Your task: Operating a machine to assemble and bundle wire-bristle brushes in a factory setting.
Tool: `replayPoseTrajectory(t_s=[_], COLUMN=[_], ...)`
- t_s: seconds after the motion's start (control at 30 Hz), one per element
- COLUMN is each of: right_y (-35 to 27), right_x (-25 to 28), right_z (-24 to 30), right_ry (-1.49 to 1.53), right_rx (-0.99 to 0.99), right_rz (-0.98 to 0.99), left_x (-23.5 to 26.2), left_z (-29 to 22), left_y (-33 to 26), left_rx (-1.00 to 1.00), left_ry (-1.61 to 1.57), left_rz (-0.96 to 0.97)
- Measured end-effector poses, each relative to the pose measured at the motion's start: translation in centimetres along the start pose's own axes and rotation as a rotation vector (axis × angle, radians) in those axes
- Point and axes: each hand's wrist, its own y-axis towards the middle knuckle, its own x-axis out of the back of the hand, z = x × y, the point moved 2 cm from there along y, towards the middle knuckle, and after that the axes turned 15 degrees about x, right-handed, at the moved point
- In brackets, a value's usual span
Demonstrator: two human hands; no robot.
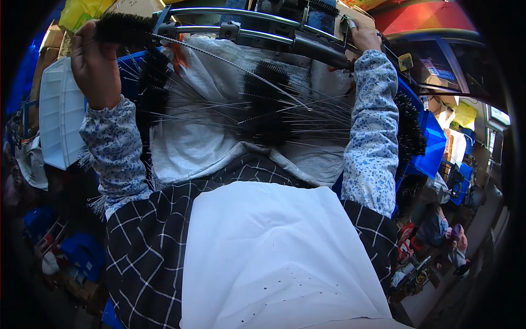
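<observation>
At the upper left my left hand (pixel 96 71) is closed on the bristled end of a black tube brush (pixel 125 28). The brush's twisted wire stem (pixel 230 67) slants down to the right, across the front of a machine with chrome rods (pixel 235 12). My right hand (pixel 364 37) is closed at the right end of that machine, beside a small metal part; what its fingers grip is mostly hidden. Below the machine, a pile of black brushes (pixel 267 98) with thin wire stems lies over a pale grey cloth (pixel 192 148) in front of me. More black brushes (pixel 150 88) lie below my left hand.
A white ribbed plastic tray (pixel 57 115) stands at the left. Blue plastic bins (pixel 430 145) are at the right, with more black bristles (pixel 410 126) beside my right sleeve. A red surface (pixel 424 19) rises at the upper right. Cardboard boxes (pixel 137 7) sit behind the machine.
</observation>
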Motion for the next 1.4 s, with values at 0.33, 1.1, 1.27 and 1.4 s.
replayPoseTrajectory(t_s=[0.33, 1.1, 1.27, 1.4], right_y=[-9.7, -2.7, -2.4, -2.8], right_x=[10.3, 1.9, 1.7, 2.0], right_z=[8.9, 7.6, 7.5, 7.6], right_ry=[0.95, 0.162, 0.138, 0.149], right_rx=[0.4, 0.055, 0.058, 0.07], right_rz=[0.304, -0.331, -0.324, -0.325], left_x=[-7.1, 15.3, 13.2, 11.5], left_z=[7.1, 10.8, 9.2, 7.0], left_y=[-4.2, -1.1, -1.5, -1.8], left_rx=[0.165, 0.537, 0.555, 0.425], left_ry=[0.143, 1.423, 1.349, 0.907], left_rz=[0.309, 0.383, 0.347, 0.17])
